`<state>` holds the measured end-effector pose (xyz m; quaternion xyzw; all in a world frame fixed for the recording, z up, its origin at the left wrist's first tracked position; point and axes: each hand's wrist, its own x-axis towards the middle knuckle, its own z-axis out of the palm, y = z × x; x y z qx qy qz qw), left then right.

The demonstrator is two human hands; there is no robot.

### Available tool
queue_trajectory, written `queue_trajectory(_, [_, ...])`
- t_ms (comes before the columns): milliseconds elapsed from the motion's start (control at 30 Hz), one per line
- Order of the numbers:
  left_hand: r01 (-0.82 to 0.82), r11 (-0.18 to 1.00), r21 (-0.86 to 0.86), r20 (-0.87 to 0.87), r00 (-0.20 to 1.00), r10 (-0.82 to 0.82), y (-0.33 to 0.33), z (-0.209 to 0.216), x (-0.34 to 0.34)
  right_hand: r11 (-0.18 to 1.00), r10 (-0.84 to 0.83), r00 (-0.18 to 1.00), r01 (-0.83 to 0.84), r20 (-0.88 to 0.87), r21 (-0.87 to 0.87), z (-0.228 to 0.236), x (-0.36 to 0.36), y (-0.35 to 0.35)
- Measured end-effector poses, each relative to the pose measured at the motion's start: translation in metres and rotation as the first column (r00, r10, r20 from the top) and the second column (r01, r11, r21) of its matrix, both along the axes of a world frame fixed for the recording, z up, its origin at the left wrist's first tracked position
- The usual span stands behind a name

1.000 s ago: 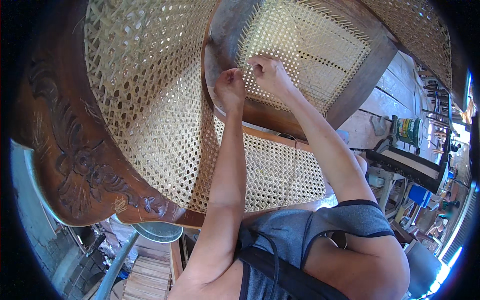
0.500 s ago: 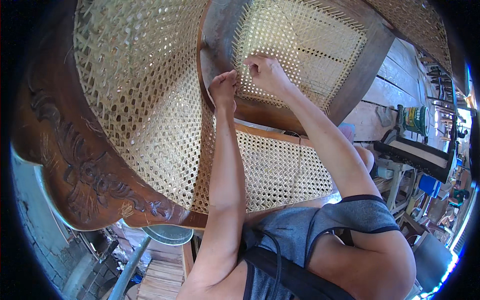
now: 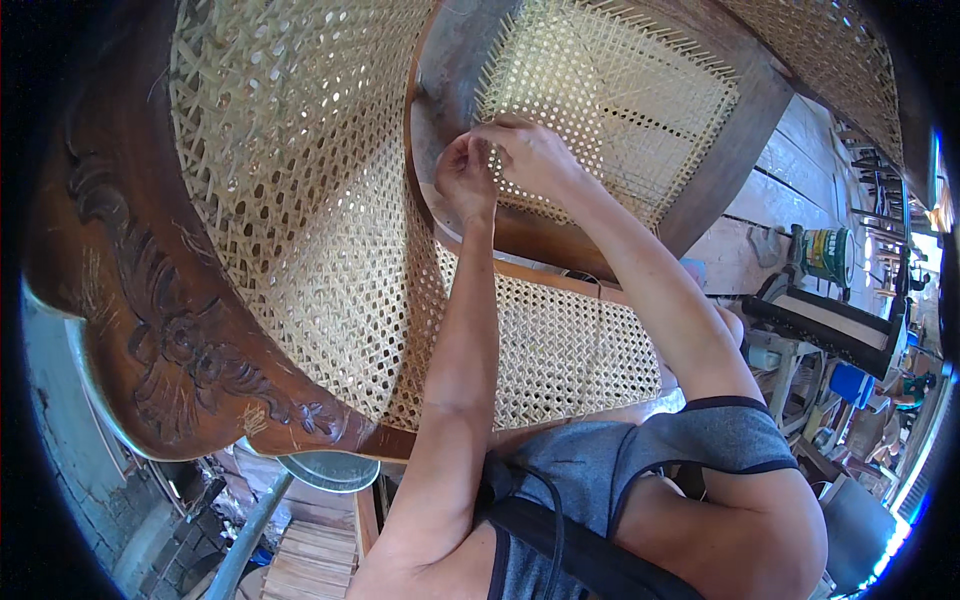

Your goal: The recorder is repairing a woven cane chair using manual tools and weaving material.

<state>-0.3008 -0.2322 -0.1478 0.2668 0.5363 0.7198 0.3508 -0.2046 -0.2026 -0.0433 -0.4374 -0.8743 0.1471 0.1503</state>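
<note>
Cane panel (image 3: 550, 95) sits at upper centre, set inside a dark wooden frame (image 3: 705, 185); strand ends (image 3: 492, 72) stick out along its left and top edges. Weave looks dense on the left, looser on the right, with a row of dark gaps across it.

Left hand (image 3: 467, 180) and right hand (image 3: 535, 158) meet at the panel's near-left corner, fingers bent, fingertips touching or almost so. Can't tell if a strand is pinched between the 2 hands; too fine and partly hidden by the fingers.

Risks, my judgement: a thin strand could snap or split if pulled hard or bent sharply at the frame edge. A strand could go through the wrong hole, since the right hand covers part of the weave. Sticking-out ends could snag or poke fingers along that left edge.

Edges and room: bare wood of the frame runs left of the panel, a narrow strip. Beyond it a large cane sheet (image 3: 310, 210) with a carved rim (image 3: 175, 340) fills the left side, so the left elbow could brush it. Nearer the body, a lower cane sheet (image 3: 565, 350) lies under the forearms. More room to the right, over floor planks (image 3: 795, 205), up to a green bucket (image 3: 826, 257) and a black-edged bench (image 3: 825, 322).
</note>
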Motion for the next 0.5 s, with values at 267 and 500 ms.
queue_trajectory(267, [0.064, 0.990, -0.123, -0.083, 0.994, -0.074, -0.006, 0.011, 0.008, 0.994, 0.015, 0.975, 0.009, 0.221, -0.110, 0.008, -0.002, 0.006])
queue_trajectory(500, [-0.017, 0.994, -0.110, 0.012, 1.000, 0.018, -0.010, 0.005, 0.012, 0.967, -0.005, 0.977, 0.059, 0.211, -0.249, 0.001, -0.010, 0.011])
